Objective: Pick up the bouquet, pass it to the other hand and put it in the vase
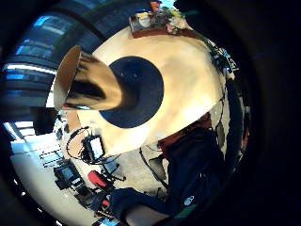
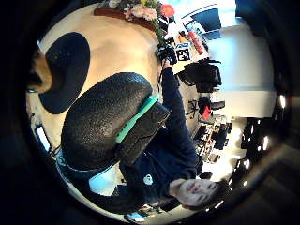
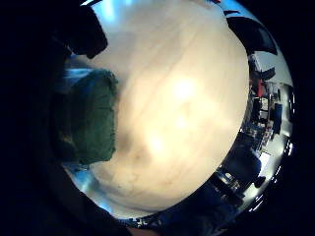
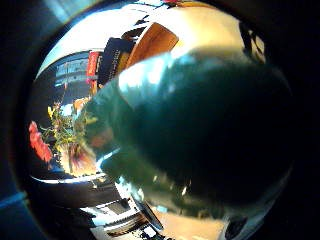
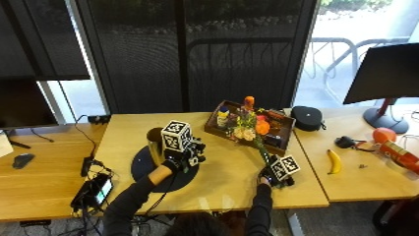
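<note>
The bouquet (image 5: 251, 127) of orange, pink and yellow flowers lies with its heads over the wooden tray (image 5: 213, 131) and its stems running toward the table's front edge. My right hand (image 5: 272, 172) grips the stem ends there, resting on the table. The gold vase (image 5: 155, 141) stands upright on a dark round mat (image 5: 145, 168). Beside the vase my left hand (image 5: 178, 160) hovers over the mat, fingers relaxed and holding nothing. The left palm views show the vase (image 1: 87, 87), the mat (image 1: 141, 89), the bouquet (image 2: 143, 10) and the right hand (image 2: 165, 52).
The tray holds bottles and small items at the back centre. To the right lie a black case (image 5: 306, 118), a banana (image 5: 334, 161) and a monitor (image 5: 386, 73). A device with cables (image 5: 95, 189) sits at the front left.
</note>
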Available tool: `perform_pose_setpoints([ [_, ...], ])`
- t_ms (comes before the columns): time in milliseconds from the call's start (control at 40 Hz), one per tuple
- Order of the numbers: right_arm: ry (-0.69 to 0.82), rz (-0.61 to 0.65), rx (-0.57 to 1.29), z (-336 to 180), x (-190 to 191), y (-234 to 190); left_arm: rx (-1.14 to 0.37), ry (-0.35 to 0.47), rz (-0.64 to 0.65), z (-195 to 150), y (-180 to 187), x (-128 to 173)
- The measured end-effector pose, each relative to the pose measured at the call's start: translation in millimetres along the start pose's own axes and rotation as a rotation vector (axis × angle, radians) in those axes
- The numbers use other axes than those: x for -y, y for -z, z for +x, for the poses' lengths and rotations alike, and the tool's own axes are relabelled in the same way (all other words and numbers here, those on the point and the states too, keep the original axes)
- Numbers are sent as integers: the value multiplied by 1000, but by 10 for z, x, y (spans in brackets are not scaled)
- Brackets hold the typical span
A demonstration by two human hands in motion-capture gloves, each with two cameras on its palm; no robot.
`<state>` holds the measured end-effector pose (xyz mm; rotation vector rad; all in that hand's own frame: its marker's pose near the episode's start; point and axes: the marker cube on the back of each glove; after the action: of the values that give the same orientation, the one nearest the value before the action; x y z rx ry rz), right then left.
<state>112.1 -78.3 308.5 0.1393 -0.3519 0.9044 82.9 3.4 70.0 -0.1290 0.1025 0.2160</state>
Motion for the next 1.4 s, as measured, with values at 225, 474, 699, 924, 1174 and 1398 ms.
perform_pose_setpoints([
  [225,73,37,349,-173,14,255,0,4,-11,-53,11,15],
  [474,227,-280,746,-578,-337,858,-294,-52,-105,-129,174,246],
  [699,396,-358,874,-966,-420,1156,-758,-169,-145,14,416,494],
  [924,593,-648,940,-1220,-1029,1221,-1160,-70,6,178,550,723],
  [1174,730,-865,935,-1494,-1777,1093,-1273,-53,24,302,536,872],
  [1398,819,-976,897,-1666,-2287,874,-1296,-76,36,375,435,912],
])
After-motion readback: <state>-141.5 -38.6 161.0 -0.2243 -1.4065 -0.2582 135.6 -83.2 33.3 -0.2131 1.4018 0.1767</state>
